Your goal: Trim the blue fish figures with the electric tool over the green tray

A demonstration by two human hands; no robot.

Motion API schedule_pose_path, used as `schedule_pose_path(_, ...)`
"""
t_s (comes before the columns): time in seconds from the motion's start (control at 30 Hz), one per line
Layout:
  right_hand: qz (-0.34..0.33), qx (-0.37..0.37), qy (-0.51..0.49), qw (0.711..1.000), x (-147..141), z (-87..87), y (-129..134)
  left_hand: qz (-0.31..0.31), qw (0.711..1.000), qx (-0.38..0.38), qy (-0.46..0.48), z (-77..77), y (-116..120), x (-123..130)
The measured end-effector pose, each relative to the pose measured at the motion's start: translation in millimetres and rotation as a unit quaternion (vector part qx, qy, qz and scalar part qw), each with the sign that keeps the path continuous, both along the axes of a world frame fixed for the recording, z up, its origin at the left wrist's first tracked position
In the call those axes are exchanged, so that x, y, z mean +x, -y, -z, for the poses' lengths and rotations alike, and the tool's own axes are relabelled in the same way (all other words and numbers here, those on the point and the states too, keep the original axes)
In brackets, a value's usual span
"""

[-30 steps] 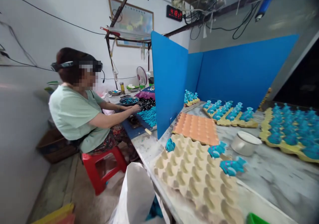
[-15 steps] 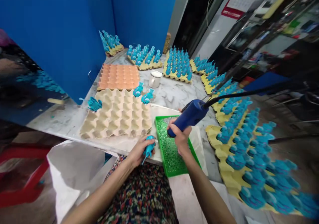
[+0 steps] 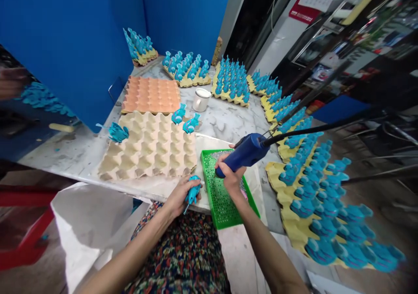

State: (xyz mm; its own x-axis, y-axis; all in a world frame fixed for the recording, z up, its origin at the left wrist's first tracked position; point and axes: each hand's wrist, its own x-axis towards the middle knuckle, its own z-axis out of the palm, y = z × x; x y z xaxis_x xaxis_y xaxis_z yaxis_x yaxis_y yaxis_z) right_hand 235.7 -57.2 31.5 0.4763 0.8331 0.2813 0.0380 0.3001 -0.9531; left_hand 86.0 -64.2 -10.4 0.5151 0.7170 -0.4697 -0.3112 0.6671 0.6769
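My left hand [image 3: 179, 194] is closed around a small blue toy figure [image 3: 193, 191] at the table's front edge, with a thin pale part sticking out below. My right hand [image 3: 232, 178] grips a dark blue electric screwdriver [image 3: 246, 152] with a black cable, tilted over a green perforated basket [image 3: 214, 213]. Small silvery pieces [image 3: 219, 154] lie at the basket's far end, too small to name surely. To the left of the basket is a beige egg-tray [image 3: 146, 148]. Two similar blue figures [image 3: 191, 123] stand at its far right corner, and a teal bundle [image 3: 117, 132] lies on its left corner.
An orange egg-tray [image 3: 152, 94] and a white mug [image 3: 201, 100] stand farther back on the marble table [image 3: 225, 122]. Yellow trays [image 3: 289, 222] full of blue figures line the back and right. A blue panel [image 3: 75, 45] rises at the left, near a red stool [image 3: 29, 241].
The camera view has shifted slightly. Both hands keep their holds on the toy figure and the screwdriver, with little movement relative to the table.
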Motion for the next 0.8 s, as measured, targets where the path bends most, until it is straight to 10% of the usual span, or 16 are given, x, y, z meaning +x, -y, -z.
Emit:
schedule_pose_path(0.5,0.063,0.077,0.031,0.995,-7.0,-18.9,9.5,-0.069,0.992,0.065,-0.078,0.0,11.5,19.2)
schedule_pose_path(0.8,-0.051,0.109,0.015,0.993,-23.2,-35.3,21.3,-0.067,0.979,0.157,-0.108,-0.1,23.3,21.5)
